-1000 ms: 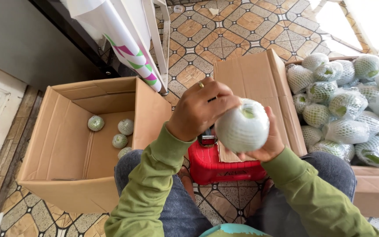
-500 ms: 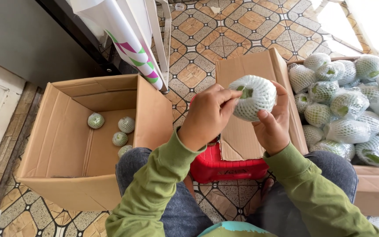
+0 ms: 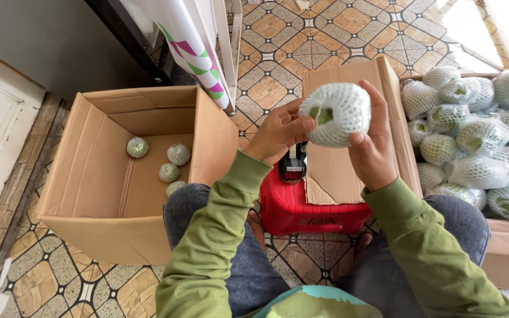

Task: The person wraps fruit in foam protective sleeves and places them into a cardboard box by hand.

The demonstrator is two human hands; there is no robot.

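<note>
Both hands hold a green fruit in white foam netting (image 3: 336, 113) above the red stool (image 3: 307, 209). The left hand (image 3: 277, 131) pinches its left side; the right hand (image 3: 372, 147) cups it from behind and below.

Both hands, left hand (image 3: 278, 132) and right hand (image 3: 373, 154), hold a net-wrapped green fruit (image 3: 335, 114) above a red stool (image 3: 307, 206)

White foam netting, soft and matt, wraps the green fruit (image 3: 336, 115); the cardboard box (image 3: 101, 194) is dull brown paperboard, the stool (image 3: 301, 209) glossy red plastic, the floor (image 3: 301, 35) smooth patterned tile
</note>
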